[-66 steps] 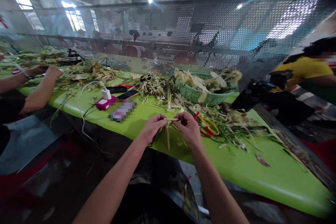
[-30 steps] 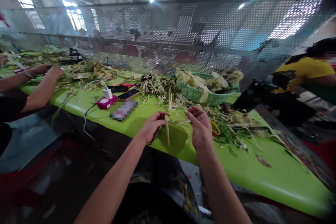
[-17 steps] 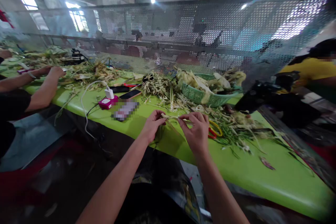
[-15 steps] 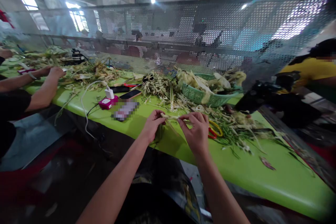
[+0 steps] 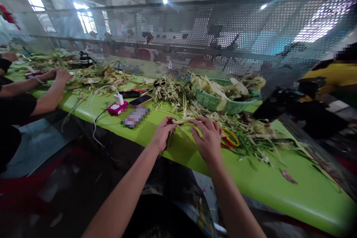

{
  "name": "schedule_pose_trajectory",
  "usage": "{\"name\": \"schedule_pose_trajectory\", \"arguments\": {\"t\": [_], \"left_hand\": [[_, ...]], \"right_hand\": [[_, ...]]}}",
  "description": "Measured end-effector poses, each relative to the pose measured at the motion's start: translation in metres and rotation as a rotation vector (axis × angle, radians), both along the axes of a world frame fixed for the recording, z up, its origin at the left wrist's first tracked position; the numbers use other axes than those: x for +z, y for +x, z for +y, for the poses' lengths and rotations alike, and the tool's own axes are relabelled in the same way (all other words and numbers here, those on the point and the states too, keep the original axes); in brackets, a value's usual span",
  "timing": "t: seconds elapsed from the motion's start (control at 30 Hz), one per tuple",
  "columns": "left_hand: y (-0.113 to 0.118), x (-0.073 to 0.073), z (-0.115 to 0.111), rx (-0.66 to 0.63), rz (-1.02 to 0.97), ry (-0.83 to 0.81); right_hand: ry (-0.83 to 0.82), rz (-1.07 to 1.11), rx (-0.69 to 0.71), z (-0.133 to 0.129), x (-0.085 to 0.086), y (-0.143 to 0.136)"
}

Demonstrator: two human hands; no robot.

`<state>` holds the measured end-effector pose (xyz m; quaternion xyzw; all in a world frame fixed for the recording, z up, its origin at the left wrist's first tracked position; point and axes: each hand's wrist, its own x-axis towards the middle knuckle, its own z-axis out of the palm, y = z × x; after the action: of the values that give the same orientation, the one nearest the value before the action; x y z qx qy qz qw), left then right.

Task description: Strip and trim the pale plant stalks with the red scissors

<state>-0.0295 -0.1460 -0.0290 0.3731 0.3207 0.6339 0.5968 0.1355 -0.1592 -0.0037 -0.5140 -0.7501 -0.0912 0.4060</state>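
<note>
A pale leaf strip (image 5: 182, 122) stretches between my two hands above the green table's front edge. My left hand (image 5: 162, 134) is closed, thumb and fingers pinching the strip's left part; a loose piece dangles below. At the strip's other end is my right hand (image 5: 208, 138), its thumb apart from the index finger, whose tip is at the strip. Whether the other fingers touch it is hidden. Scissors (image 5: 231, 137) with red and yellow handles lie just right of my right hand, partly covered by it. Behind the hands spreads a heap of plant scraps (image 5: 173, 95).
A green basket (image 5: 230, 106) full of pale plant fibres stands behind right. On the table (image 5: 259, 193) lie a phone (image 5: 141, 99), a blurred-out object (image 5: 135, 116) and a magenta power block (image 5: 117, 108) with a white cable. A co-worker's hands (image 5: 57, 77) work at left. Mesh panels close the back.
My right thumb has come away from the index finger, where both pinched the strip before. My left hand keeps its pinch. The whole view has shifted slightly.
</note>
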Motion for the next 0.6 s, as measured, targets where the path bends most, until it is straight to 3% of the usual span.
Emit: {"name": "schedule_pose_trajectory", "arguments": {"t": [0.2, 0.37, 0.5, 0.6], "left_hand": [[0.0011, 0.0032, -0.0027, -0.133, 0.175, 0.022], [0.0063, 0.0008, -0.0042, -0.293, 0.297, 0.024], [0.0049, -0.0033, -0.0009, -0.155, 0.245, 0.042], [0.0029, -0.0048, 0.0023, -0.033, 0.208, 0.043]], "right_hand": [[0.043, -0.014, -0.03, 0.0024, -0.0025, -0.0001], [-0.026, 0.034, 0.013, 0.0023, -0.0007, -0.002], [-0.209, 0.121, 0.047, 0.0041, -0.0024, 0.0005], [-0.307, 0.309, 0.166, 0.0045, -0.0025, 0.0033]]}}
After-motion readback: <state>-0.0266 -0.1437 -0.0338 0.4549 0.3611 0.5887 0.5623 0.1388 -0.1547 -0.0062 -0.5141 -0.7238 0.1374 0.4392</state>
